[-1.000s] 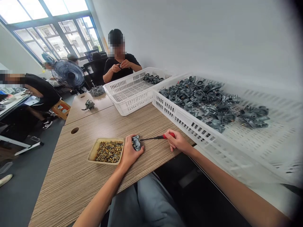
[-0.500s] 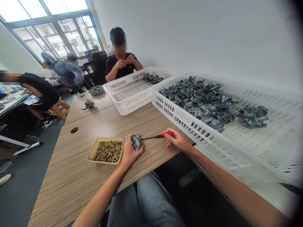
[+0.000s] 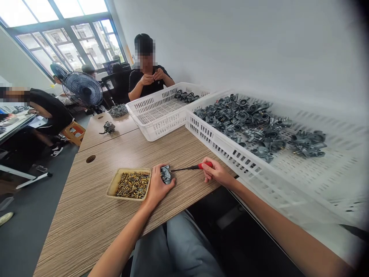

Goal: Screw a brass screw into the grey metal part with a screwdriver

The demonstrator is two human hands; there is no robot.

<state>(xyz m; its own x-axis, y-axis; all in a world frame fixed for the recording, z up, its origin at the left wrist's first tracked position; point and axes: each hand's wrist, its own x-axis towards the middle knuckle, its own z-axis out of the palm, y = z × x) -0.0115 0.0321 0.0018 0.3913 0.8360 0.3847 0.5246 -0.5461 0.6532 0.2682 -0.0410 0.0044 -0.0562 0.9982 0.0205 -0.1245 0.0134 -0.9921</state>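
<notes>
My left hand (image 3: pixel 159 184) is closed around a small grey metal carburetor body (image 3: pixel 166 175) that rests on the wood-grain table (image 3: pixel 121 227). In my right hand (image 3: pixel 215 172) is the red handle of a screwdriver (image 3: pixel 204 165). Its dark shaft points left, and the tip is at the right side of the carburetor body; whether it sits in a screw is too small to tell. Just left of my left hand stands a cream tub (image 3: pixel 111 186) heaped with small brass-coloured parts (image 3: pixel 132 184).
A large white crate (image 3: pixel 225 154) with many carburetor bodies (image 3: pixel 248 119) stands at right. Behind it, another white crate (image 3: pixel 155 130) holds several more. One carburetor (image 3: pixel 108 128) and a pile of small metal parts (image 3: pixel 118 110) lie farther back. A co-worker (image 3: pixel 148 77) sits across; a fan (image 3: pixel 83 90) stands beyond.
Almost nothing differs. My right hand and the screwdriver handle have shifted very slightly; my left hand keeps its hold on the carburetor body.
</notes>
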